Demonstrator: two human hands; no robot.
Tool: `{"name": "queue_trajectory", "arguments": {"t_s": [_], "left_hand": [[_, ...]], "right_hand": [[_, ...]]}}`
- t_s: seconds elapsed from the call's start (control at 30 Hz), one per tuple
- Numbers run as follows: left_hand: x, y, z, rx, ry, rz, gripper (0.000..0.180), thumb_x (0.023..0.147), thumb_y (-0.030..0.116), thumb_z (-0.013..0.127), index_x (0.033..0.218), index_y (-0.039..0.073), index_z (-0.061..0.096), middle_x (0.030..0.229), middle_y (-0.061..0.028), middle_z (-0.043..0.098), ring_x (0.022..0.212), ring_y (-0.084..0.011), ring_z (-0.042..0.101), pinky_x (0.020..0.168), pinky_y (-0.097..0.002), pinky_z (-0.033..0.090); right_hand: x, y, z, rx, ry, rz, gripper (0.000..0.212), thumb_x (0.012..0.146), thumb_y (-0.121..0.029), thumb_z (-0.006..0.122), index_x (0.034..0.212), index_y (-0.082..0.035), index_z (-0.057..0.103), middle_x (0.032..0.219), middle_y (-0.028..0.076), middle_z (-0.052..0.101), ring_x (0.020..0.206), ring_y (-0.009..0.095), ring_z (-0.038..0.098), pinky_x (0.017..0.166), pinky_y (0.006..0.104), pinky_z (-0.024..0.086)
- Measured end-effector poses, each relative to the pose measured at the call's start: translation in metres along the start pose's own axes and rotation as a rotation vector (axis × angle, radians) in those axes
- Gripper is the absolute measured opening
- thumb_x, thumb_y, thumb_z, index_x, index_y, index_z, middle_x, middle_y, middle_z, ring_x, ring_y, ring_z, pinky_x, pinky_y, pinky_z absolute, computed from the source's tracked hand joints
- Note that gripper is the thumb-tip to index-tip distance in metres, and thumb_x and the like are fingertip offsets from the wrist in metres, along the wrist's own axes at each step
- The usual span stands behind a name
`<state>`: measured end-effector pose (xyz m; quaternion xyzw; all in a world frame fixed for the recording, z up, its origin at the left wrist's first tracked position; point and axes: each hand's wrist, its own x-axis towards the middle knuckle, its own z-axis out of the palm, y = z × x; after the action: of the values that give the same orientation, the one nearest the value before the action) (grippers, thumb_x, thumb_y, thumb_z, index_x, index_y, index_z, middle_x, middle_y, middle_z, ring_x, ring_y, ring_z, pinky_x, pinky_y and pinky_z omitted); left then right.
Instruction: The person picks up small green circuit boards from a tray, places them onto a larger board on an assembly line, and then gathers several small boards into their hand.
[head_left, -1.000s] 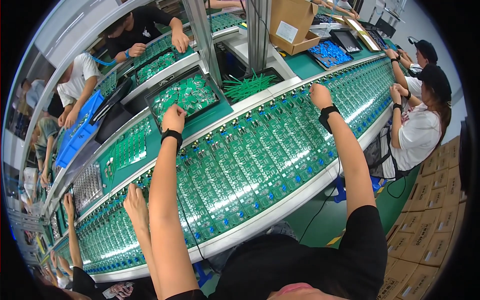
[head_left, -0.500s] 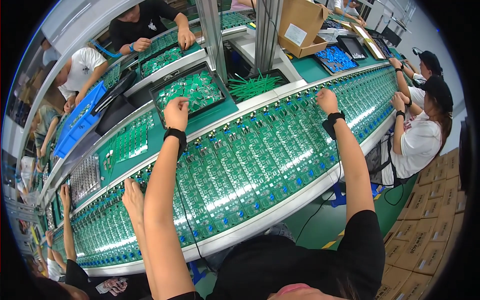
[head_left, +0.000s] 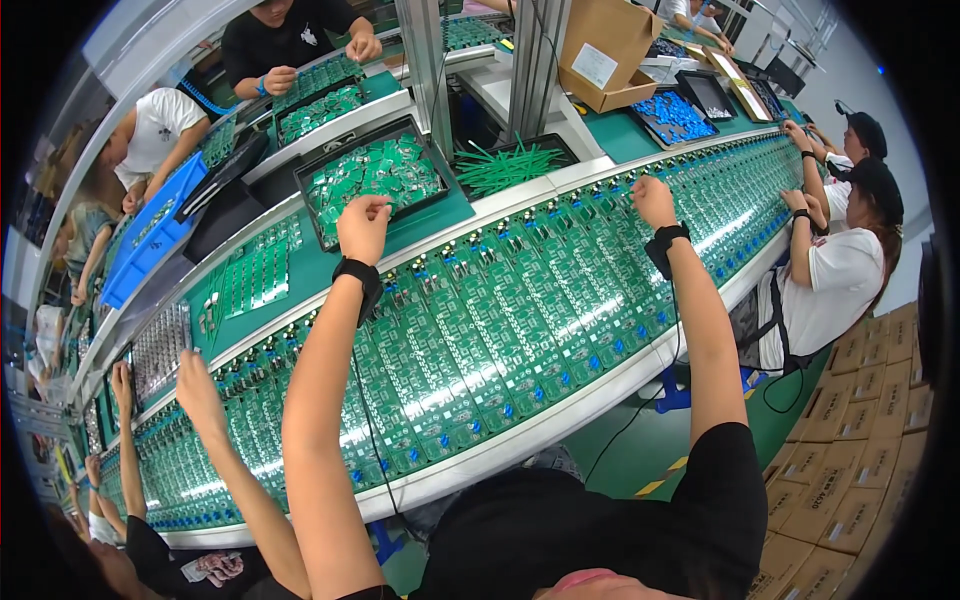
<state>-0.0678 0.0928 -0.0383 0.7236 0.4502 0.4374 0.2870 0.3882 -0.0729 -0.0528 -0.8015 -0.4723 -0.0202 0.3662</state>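
My left hand (head_left: 362, 230) is closed in a pinch at the near edge of a black tray (head_left: 316, 218) heaped with small green circuit boards (head_left: 375, 175). Whatever its fingers hold is too small to make out. Over the far edge of a long row of green circuit boards (head_left: 500, 315) hovers my right hand (head_left: 655, 203), its fingers also pinched together. What is in them I cannot make out. Black straps circle both my wrists, each with a cord. Blue and dark parts stand along the far edge of the boards, with blue parts near the front edge.
Green sticks (head_left: 510, 167) fill a dark tray between metal posts (head_left: 425, 80). Farther right are a tray of blue parts (head_left: 672, 117) and an open cardboard box (head_left: 605, 60). A co-worker's hand (head_left: 200, 390) reaches over the boards at my left; other people work at right and across.
My left hand has shifted slightly right along the tray's near edge. My right hand has barely moved. The co-worker's hand at my left has moved farther left, away from my forearm.
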Motion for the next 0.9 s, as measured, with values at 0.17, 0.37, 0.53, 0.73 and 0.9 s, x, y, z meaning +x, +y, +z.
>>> {"name": "queue_trajectory", "arguments": {"t_s": [0.17, 0.37, 0.53, 0.73, 0.9], "left_hand": [[-0.001, -0.001, 0.0, -0.002, 0.014, -0.029, 0.013, 0.074, 0.01, 0.063, 0.085, 0.003, 0.064, 0.075, -0.0068, 0.063, 0.065, -0.0137, 0.059, 0.061, -0.026, 0.047], [-0.006, 0.004, 0.003, -0.205, 0.005, -0.085, 0.011, 0.076, 0.011, 0.063, 0.084, 0.003, 0.064, 0.073, -0.0052, 0.062, 0.065, -0.0112, 0.059, 0.058, -0.0246, 0.047], [-0.018, 0.026, 0.011, -0.437, -0.047, -0.199, 0.011, 0.078, 0.011, 0.062, 0.086, 0.003, 0.064, 0.073, -0.0036, 0.062, 0.065, -0.0104, 0.059, 0.055, -0.0226, 0.046], [-0.031, 0.051, 0.013, -0.507, -0.181, -0.217, 0.012, 0.08, 0.01, 0.06, 0.089, 0.002, 0.063, 0.074, -0.0023, 0.061, 0.065, -0.0099, 0.059, 0.052, -0.0209, 0.045], [-0.033, 0.051, 0.011, -0.515, -0.235, -0.268, 0.015, 0.081, 0.013, 0.06, 0.092, 0.004, 0.062, 0.079, -0.0016, 0.061, 0.07, -0.0103, 0.058, 0.057, -0.0226, 0.045]], "right_hand": [[0.003, -0.001, 0.008, -0.282, 0.038, -0.179, 0.006, 0.065, -0.004, 0.059, 0.071, -0.005, 0.057, 0.07, 0.017, 0.06, 0.069, 0.034, 0.059, 0.063, 0.0413, 0.047], [0.007, -0.003, 0.01, -0.374, 0.031, -0.175, 0.006, 0.064, -0.005, 0.06, 0.069, -0.005, 0.056, 0.07, 0.015, 0.06, 0.07, 0.034, 0.058, 0.062, 0.0414, 0.047], [0.004, -0.013, 0.008, -0.375, 0.006, -0.16, 0.006, 0.063, -0.005, 0.06, 0.069, -0.005, 0.056, 0.07, 0.015, 0.06, 0.071, 0.034, 0.058, 0.063, 0.0412, 0.047], [0.004, -0.013, 0.011, -0.442, 0.033, -0.157, 0.005, 0.064, -0.003, 0.058, 0.067, -0.006, 0.056, 0.069, 0.016, 0.059, 0.07, 0.035, 0.058, 0.063, 0.0417, 0.047], [0.004, -0.015, 0.013, -0.431, 0.028, -0.166, 0.004, 0.064, -0.003, 0.057, 0.066, -0.006, 0.056, 0.069, 0.016, 0.058, 0.07, 0.036, 0.057, 0.062, 0.0422, 0.046]]}}
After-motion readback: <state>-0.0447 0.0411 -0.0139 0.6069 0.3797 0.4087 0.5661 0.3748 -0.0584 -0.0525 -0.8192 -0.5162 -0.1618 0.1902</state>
